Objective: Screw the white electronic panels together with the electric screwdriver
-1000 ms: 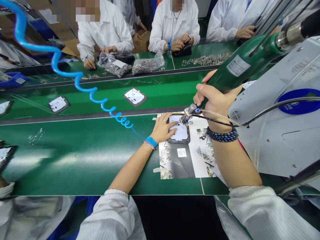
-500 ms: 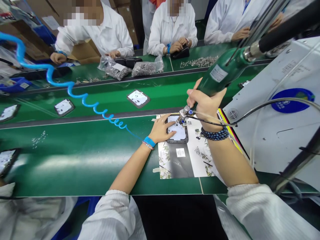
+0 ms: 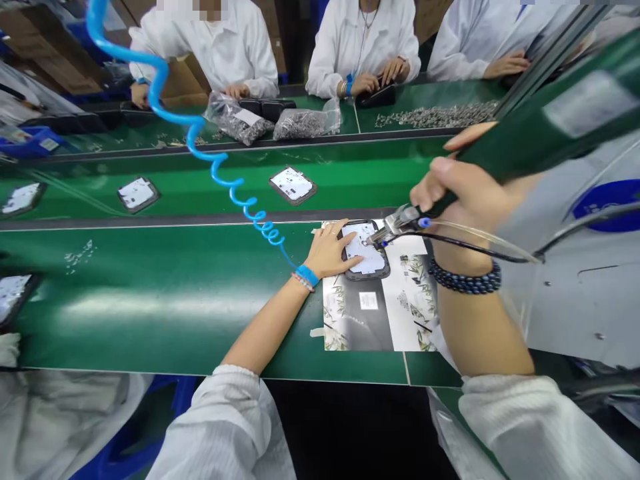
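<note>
My right hand (image 3: 475,180) is wrapped around a green electric screwdriver (image 3: 540,127), which tilts down to the left. Its metal nose reaches the white face of a dark-framed device panel (image 3: 373,261); whether the bit touches a screw is too small to tell. My left hand (image 3: 330,251) rests with fingers spread on the left side of that panel. A blue wrist strap (image 3: 306,273) circles my left wrist. Under the panel lies a printed sheet (image 3: 406,333) with plant pictures, taped to the green bench.
A coiled blue cord (image 3: 215,163) hangs across the left. Similar panels (image 3: 293,185) lie on the green conveyor (image 3: 220,180) beyond. Bags of small metal parts (image 3: 306,124) and a loose pile (image 3: 435,116) sit opposite, near co-workers in white coats. A white machine (image 3: 575,293) stands at right.
The screwdriver has tipped lower toward the right, and my right hand has shifted right with it. My left hand stays on the panel. The whole view has shifted slightly.
</note>
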Available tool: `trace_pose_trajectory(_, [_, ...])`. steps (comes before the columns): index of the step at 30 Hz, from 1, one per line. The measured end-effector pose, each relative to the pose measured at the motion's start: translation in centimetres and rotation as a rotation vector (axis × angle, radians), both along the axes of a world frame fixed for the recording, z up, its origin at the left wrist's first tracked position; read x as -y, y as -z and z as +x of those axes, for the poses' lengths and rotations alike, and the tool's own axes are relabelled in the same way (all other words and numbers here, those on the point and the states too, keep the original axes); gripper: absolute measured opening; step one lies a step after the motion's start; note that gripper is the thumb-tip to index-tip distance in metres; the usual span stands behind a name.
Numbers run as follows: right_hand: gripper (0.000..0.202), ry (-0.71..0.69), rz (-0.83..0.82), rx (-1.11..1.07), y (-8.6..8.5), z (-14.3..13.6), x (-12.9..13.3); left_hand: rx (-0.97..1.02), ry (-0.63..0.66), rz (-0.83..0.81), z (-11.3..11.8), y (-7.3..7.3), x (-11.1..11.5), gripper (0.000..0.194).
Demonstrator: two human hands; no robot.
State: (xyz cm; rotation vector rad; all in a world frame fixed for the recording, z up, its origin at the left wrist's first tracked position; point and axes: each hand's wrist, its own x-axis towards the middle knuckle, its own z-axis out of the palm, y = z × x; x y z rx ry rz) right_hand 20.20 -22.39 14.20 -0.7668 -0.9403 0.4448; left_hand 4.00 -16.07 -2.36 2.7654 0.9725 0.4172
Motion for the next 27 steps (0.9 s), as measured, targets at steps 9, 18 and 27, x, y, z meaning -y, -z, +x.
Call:
trace_pose_trajectory(9, [0.023, -0.072, -0.005, -0.049, 2.1, -1.2, -1.7, -0.005, 0.006, -0.017, 0.1, -0.2, 0.1, 0.066])
trace_pose_trajectory(18, [0.029, -0.057, 0.002, -0.046, 2.2, -1.7, -1.8, 0.014, 0.014, -0.02, 0.1, -0.3, 0.1, 0.062])
trace_pose_trajectory(27, [0.027, -0.054, -0.003, -0.047, 2.9, -2.6, -2.5, 0.013, 0.002, -0.006, -0.2, -0.2, 0.0, 0.07])
